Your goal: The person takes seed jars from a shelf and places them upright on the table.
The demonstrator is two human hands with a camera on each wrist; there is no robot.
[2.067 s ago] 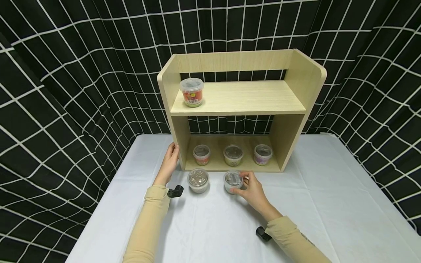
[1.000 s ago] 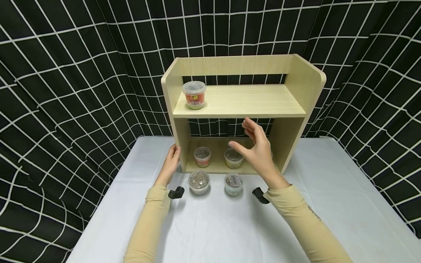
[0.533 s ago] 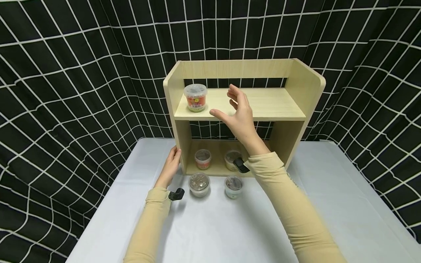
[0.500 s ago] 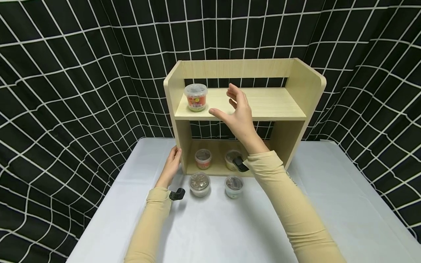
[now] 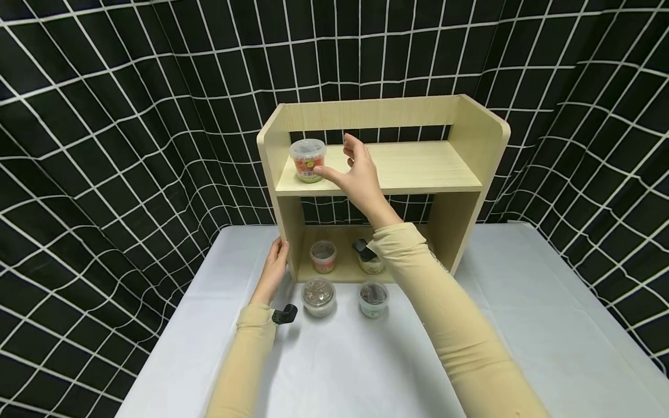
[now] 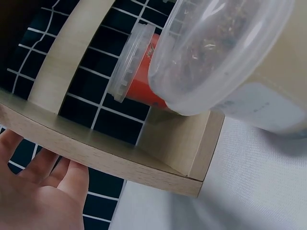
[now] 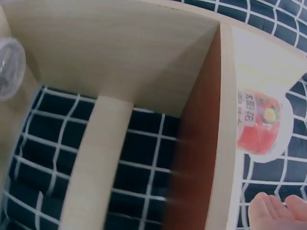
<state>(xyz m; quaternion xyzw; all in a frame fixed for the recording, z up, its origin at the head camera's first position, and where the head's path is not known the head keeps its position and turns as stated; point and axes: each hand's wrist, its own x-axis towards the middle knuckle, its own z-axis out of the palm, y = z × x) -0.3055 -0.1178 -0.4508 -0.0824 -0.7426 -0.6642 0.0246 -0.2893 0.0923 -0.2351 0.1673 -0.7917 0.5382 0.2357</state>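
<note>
The right grip (image 5: 358, 177) is hovering before the upper shelf (image 5: 423, 165), thumb and fingers parted, grasping nothing; its thumb is overlapping the red-labelled lidded tub (image 5: 306, 159), which is standing upright at that shelf's left end. The left grip (image 5: 273, 268) is resting relaxed against the wooden shelf unit's (image 5: 376, 113) left side. A whitish tub (image 5: 318, 297) and a pale green tub (image 5: 373, 299) are standing on the bench (image 5: 340, 366).

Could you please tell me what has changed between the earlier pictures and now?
The right hand has let go of the front right tub and moved up and leftward to the red-labelled tub on the upper shelf; whether it touches is unclear. The left hand stays at the left panel; these two tubs stay put.
</note>
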